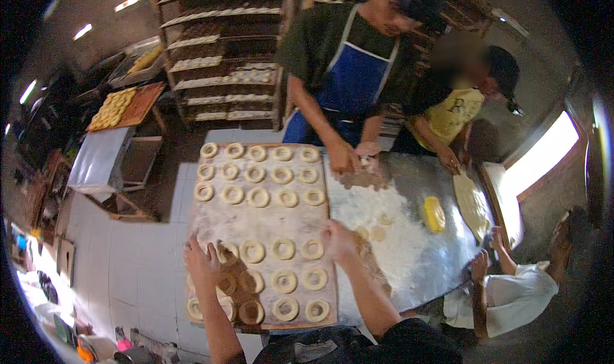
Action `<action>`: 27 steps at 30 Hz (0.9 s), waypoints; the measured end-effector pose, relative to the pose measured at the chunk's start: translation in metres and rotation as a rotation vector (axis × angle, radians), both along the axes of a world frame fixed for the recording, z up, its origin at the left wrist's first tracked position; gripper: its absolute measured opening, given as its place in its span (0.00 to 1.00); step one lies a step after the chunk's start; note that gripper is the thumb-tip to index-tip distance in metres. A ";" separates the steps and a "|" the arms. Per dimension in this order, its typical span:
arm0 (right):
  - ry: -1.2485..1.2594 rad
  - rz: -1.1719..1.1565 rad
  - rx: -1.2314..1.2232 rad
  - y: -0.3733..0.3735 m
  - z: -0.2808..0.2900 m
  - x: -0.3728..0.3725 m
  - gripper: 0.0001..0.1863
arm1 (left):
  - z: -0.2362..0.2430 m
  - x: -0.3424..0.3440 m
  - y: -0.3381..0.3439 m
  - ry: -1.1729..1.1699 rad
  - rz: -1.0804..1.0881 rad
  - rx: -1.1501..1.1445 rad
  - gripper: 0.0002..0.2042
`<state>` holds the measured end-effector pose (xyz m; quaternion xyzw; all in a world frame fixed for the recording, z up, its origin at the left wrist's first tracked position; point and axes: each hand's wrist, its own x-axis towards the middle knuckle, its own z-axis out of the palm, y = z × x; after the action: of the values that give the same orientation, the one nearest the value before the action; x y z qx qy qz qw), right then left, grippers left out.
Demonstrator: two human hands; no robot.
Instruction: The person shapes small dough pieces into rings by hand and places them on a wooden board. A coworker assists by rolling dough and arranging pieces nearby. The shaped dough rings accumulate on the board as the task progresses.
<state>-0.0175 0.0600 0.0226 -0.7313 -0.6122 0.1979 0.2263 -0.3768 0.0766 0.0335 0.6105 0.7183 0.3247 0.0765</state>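
Note:
A floured wooden board (pixel 256 222) carries several rows of pale dough rings (pixel 284 249), with a bare floured strip between the far and near groups. At the board's left edge is my left hand (pixel 202 260), fingers apart beside a dough ring; I see nothing held in it. My right hand (pixel 339 240) is over the board's right edge, where motion smears its fingers. Whether either hand bears on the board cannot be made out. Shadow from my left arm falls across the near left rings.
Right of the board, a floured metal table (pixel 409 261) holds small dough rounds (pixel 378 234), a yellow object (pixel 434 214) and a long dough sheet (pixel 472 204). Co-workers stand across and at right, one in a blue apron (pixel 355 76). Behind are loaded racks (pixel 220 82); left, a side table (pixel 99 159).

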 end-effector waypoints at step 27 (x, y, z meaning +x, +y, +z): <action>0.417 0.021 0.285 -0.098 0.040 0.183 0.31 | 0.052 0.401 -0.119 -0.295 -0.594 -0.068 0.15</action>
<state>0.1654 -0.0381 0.0626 -0.6290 -0.5814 0.2586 0.4467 0.0247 -0.0428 0.0852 0.7368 0.5008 0.3488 0.2911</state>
